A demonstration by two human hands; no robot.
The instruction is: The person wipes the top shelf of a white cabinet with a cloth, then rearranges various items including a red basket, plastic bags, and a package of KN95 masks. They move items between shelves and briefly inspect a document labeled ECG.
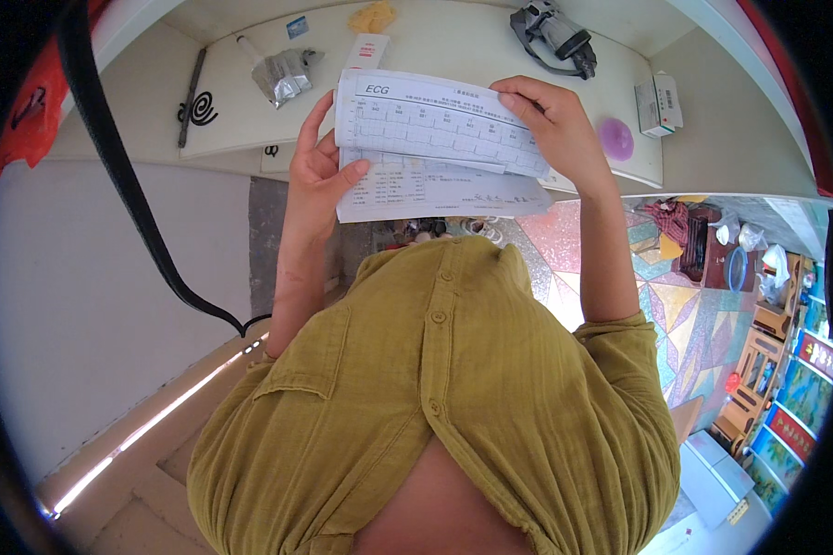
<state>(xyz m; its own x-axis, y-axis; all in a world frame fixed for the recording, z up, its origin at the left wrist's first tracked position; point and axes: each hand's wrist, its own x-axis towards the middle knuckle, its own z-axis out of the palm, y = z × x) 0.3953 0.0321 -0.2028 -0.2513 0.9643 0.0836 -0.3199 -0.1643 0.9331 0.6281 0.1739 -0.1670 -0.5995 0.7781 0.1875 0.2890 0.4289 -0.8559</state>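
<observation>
An electrocardiogram printout (pixel 444 128) is spread between my two hands, its upper page bent over in a fold. A lower page (pixel 451 191) shows beneath it, bearing printed lines and handwriting. My left hand (pixel 323 166) holds the left edge, with the thumb lying on the lower page and the fingers mostly behind the paper. At the upper right corner, my right hand (pixel 552 125) pinches the upper page between thumb and fingers. The paper is held in front of a white shelf (pixel 451 41), above my shirt front.
The shelf bears a foil bag (pixel 284 76), a white box (pixel 370 50), a yellow cloth (pixel 371 15), a grey strapped device (pixel 555 38), a purple oval object (pixel 615 139) and a black coil (pixel 203 109). A medicine-type carton (pixel 658 104) stands far right. A black strap (pixel 132 180) hangs at left.
</observation>
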